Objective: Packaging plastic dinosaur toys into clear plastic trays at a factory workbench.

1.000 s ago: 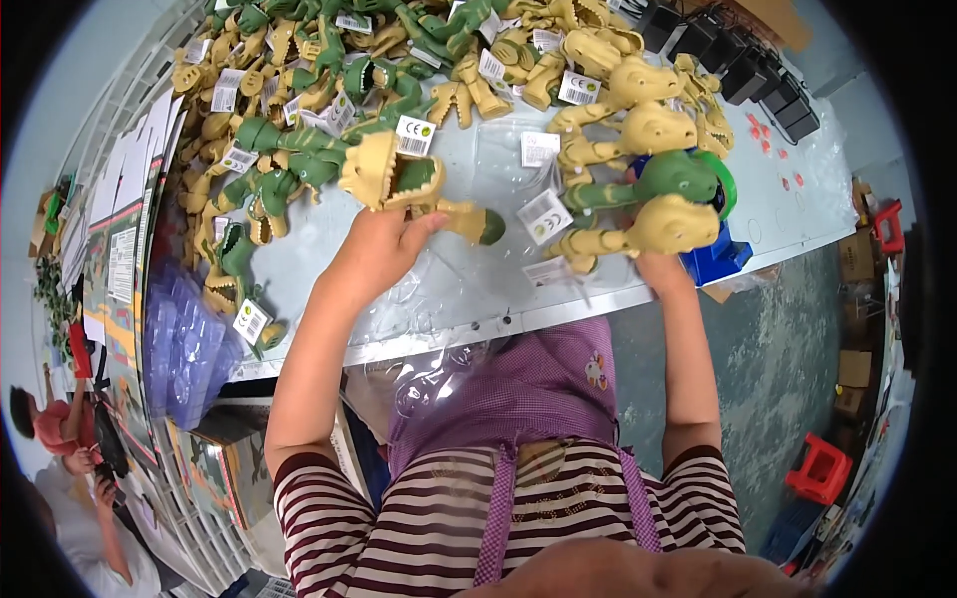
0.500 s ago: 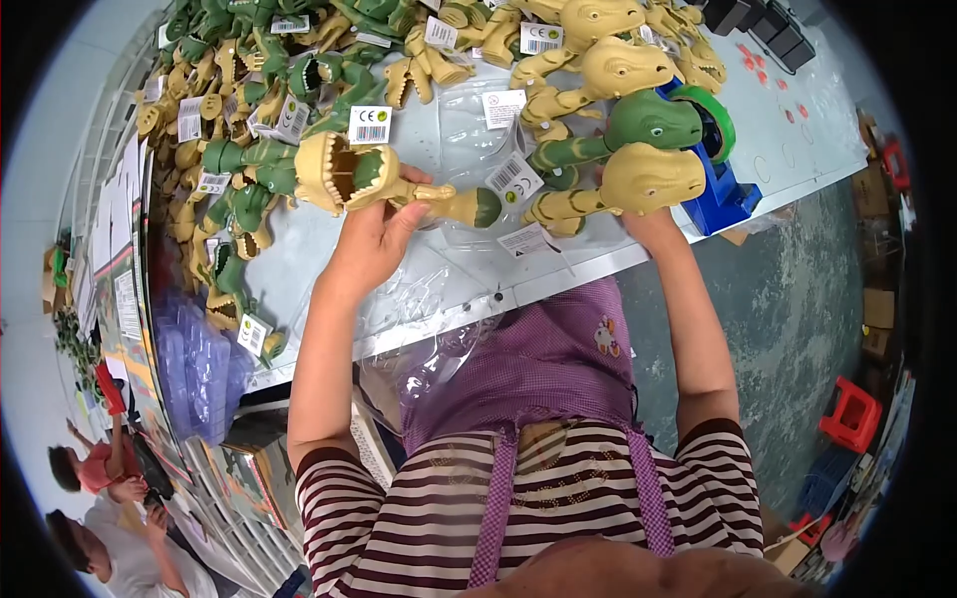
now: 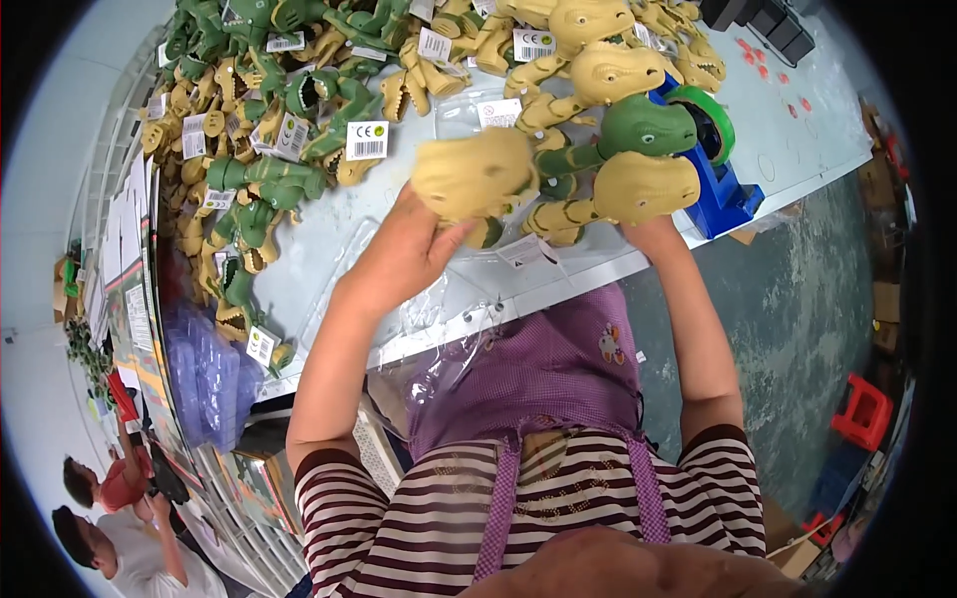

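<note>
My left hand (image 3: 399,254) is closed around a tan toy dinosaur (image 3: 474,169), held above the table's near edge. Motion blurs its head, and it covers part of my fingers. My right hand (image 3: 653,235) reaches under the head of another tan toy dinosaur (image 3: 646,187) at the right; that head hides its fingers, so its grip cannot be seen. Just beyond it is a green toy dinosaur (image 3: 648,128), with further tan ones (image 3: 618,72) in a row behind. A white paper tag (image 3: 526,253) hangs by the nearest tan toy.
Green and tan toy dinosaurs (image 3: 269,179) with white tags are heaped across the far and left table. A blue tape dispenser (image 3: 723,194) with green tape (image 3: 726,118) stands at the right edge. Clear plastic trays (image 3: 204,374) stack at left. A red stool (image 3: 862,411) is on the floor.
My left hand has moved right with the toy dinosaur and turned it: its open mouth faced up before, now the smooth top of its head shows. The right hand has hardly moved.
</note>
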Demonstrator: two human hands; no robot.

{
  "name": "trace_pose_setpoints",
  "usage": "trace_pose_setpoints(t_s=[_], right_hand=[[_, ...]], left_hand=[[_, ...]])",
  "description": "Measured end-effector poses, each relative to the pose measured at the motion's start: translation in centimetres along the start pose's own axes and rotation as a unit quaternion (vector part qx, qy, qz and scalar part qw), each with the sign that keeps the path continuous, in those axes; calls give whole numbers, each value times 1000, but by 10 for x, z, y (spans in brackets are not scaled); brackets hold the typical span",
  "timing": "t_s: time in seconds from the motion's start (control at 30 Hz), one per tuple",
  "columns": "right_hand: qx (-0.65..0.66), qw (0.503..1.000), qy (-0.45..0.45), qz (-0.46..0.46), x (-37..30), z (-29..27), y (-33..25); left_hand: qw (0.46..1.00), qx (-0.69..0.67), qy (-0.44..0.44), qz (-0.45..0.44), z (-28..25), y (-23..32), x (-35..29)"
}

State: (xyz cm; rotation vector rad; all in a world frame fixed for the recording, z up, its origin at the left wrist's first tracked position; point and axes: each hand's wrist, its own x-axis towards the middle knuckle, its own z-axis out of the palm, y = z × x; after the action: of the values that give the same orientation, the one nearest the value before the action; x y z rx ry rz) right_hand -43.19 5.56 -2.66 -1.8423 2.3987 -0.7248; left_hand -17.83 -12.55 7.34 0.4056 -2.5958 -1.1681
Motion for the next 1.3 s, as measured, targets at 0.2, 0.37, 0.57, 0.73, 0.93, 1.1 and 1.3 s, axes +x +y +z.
trace_pose_setpoints(t_s=[0.2, 0.37, 0.57, 0.73, 0.93, 1.1, 1.3], right_hand=[[46, 999, -13, 20, 2, -4, -7], [67, 997, -14, 41, 2, 0, -3], [75, 996, 49, 22, 4, -3, -12], [98, 992, -76, 34, 2, -7, -6], [275, 940, -161, 119, -5, 2, 8], [420, 889, -136, 122, 0, -6, -4], [177, 982, -35, 63, 9, -6, -6]], left_hand=[[999, -46, -7, -20, 7, -11, 7], [986, -156, -40, -43, 11, -2, 7], [980, -187, -50, -48, 4, -2, 11], [994, -95, -48, 9, 10, 9, 21], [998, -60, -8, 4, 23, 14, 24], [999, -45, 8, 19, 19, 6, 16], [996, 30, 74, 36, 44, 13, 14]])
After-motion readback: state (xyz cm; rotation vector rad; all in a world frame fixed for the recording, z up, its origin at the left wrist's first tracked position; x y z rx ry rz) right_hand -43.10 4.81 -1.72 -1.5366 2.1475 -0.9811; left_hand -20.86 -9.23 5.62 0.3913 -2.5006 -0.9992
